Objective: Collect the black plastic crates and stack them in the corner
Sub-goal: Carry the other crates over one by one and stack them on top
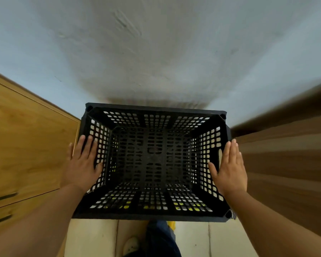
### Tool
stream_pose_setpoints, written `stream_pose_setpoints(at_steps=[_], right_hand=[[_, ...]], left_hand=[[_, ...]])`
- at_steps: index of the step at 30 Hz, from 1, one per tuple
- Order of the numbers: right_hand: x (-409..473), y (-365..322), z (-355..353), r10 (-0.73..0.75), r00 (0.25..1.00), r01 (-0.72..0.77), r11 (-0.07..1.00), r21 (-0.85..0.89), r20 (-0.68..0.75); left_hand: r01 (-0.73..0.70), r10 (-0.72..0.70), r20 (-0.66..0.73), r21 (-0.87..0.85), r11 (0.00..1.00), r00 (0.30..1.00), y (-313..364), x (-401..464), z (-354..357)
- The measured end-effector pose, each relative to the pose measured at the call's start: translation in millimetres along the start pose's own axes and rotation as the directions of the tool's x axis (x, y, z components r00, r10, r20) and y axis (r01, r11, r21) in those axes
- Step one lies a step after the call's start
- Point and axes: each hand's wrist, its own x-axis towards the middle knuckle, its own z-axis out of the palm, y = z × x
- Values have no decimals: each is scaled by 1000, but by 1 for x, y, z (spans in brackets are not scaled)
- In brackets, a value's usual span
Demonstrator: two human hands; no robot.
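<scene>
Crate: a black plastic crate [153, 160] with lattice walls and floor sits open side up in the middle of the view, its far edge close against the pale wall, its near edge above the tiled floor. Through its holes more black lattice shows underneath; whether that is another crate below I cannot tell for sure.
Left hand: the left hand [83, 164] lies flat on the crate's left rim and wall, fingers straight and spread, thumb inside the crate, gripping nothing.
Right hand: the right hand [229, 167] lies flat against the crate's right rim, fingers straight and together, thumb pointing into the crate, also gripping nothing.
Left side: a light wooden cabinet [26, 141] with dark handles stands just beside the crate.
Right side: a dark brown wooden panel [285, 160] stands just beside the crate, blurred.
Far: a pale blue-grey wall [156, 52] with scuff marks.
Near: cream floor tiles [93, 238], a dark trouser leg [161, 238] and a light shoe [131, 245].
</scene>
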Motion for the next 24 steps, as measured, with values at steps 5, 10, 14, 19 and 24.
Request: stream_pose_setpoints(at_steps=[5,10,14,19,24], right_hand=[[3,4,3,1,1000,-1,1000,9,12],[12,-1,-10,8,1000,-7,1000,23,-8],[56,-25,-26,-43,998,43,999,-7,-49],[102,-62,-37,-101,995,101,991,-88,7],[106,-66,-36,-84,995,89,990,-107,47]], left_hand=[[-34,32,-88,-23,999,996,0,1,-1],[-45,44,-73,-19,999,996,-2,18,-14],[-83,82,-46,-18,996,996,0,81,-33],[-170,172,119,-27,985,978,31,130,-49],[-120,120,298,-20,993,947,38,138,-55]])
